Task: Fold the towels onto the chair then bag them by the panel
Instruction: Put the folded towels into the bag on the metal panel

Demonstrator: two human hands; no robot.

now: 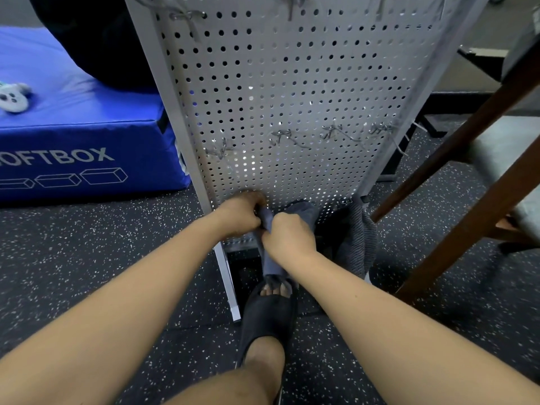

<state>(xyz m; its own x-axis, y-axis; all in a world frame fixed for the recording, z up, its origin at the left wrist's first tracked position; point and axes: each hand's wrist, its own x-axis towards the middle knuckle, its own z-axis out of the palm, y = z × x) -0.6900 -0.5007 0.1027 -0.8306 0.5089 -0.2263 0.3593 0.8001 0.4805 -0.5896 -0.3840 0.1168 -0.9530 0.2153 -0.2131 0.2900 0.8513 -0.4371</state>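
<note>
Head view looks down at two bare forearms reaching forward; the left hand (pixel 242 211) and the right hand (pixel 287 232) are both clenched on a dark blue-grey towel (pixel 271 263), close together, almost touching each other; the towel is bunched between the fingers and hangs down toward a black open-toe slipper (pixel 268 311) on the person's foot. The hands are just in front of the lower edge of a grey perforated metal panel (pixel 292 97), which stands on the black speckled rubber floor (pixel 87 258); small wire hooks (pixel 336 135) stick out from its holes. To the right, at the foot of the panel, hangs a grey ribbed cloth (pixel 355 241); I cannot tell if it is a towel or a bag. A brown wooden chair with grey seat (pixel 455 217) stands at the right; a blue padded box (pixel 73 141) lies at the left, with a white game controller (pixel 13 96) on top.
</note>
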